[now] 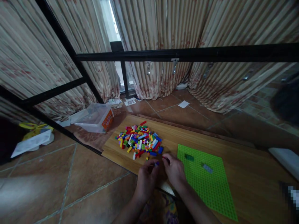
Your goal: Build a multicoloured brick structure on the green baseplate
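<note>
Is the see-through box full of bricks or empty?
Empty, it seems: the clear box shows nothing inside, and the bricks lie heaped on the wooden board.

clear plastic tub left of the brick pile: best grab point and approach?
Judging by its pose, grip the clear plastic tub by its near long rim, coming from above. It sits tilted on the floor with its open top up, apart from the brick pile, so the rim is exposed.

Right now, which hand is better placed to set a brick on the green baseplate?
Right hand, probably: it sits beside the green baseplate; the left hand lies farther off.
</note>
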Demonstrator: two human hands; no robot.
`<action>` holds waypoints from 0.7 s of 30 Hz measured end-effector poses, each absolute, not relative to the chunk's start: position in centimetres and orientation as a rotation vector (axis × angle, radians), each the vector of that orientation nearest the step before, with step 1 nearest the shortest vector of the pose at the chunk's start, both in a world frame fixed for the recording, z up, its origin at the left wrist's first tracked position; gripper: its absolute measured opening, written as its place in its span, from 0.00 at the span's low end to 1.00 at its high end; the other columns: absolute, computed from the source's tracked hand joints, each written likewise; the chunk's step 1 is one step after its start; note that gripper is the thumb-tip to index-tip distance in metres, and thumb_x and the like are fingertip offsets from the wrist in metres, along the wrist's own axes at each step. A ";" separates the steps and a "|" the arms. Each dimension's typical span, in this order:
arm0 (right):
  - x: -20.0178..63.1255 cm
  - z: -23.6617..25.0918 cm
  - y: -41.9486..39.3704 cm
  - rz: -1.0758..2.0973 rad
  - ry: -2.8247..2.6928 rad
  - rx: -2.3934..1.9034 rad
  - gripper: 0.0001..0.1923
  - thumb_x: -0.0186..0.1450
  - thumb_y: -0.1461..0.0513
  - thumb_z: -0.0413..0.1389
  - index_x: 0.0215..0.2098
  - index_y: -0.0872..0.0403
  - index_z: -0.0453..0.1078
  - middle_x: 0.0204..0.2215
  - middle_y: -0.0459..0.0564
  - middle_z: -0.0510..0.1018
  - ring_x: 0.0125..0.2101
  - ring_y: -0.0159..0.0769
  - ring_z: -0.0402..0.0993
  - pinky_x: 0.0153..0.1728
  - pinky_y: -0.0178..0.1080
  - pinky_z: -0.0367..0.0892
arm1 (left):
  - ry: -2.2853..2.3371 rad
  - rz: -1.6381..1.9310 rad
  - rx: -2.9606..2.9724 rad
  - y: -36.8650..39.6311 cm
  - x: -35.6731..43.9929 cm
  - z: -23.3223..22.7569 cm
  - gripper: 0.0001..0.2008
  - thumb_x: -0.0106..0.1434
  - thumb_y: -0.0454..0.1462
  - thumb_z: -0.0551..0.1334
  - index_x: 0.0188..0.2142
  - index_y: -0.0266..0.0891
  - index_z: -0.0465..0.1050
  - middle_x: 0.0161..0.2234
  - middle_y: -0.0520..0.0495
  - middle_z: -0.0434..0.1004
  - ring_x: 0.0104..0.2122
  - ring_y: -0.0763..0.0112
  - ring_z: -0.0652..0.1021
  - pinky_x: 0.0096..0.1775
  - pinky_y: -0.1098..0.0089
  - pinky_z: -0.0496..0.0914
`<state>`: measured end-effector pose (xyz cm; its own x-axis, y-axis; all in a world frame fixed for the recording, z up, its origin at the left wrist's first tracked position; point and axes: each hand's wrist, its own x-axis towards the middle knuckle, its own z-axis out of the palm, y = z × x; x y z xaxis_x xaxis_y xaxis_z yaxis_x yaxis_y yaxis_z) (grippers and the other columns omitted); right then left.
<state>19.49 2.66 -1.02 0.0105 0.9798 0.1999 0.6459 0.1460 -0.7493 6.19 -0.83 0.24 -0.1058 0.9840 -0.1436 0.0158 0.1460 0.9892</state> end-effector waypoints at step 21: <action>17.9 -0.8 0.4 0.734 -1.651 -1.407 0.11 0.67 0.58 0.50 0.37 0.50 0.74 0.34 0.50 0.78 0.36 0.37 0.75 0.39 0.39 0.69 | 1.485 1.135 1.102 -1.6 4.8 0.1 0.14 0.59 0.38 0.63 0.44 0.37 0.74 0.39 0.45 0.79 0.39 0.65 0.78 0.42 0.68 0.71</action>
<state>17.91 0.38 -0.81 -0.0324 0.9760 0.2154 0.4937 0.2030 -0.8456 4.78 -1.57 0.14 -0.1603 0.9756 -0.1500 0.1112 0.1688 0.9794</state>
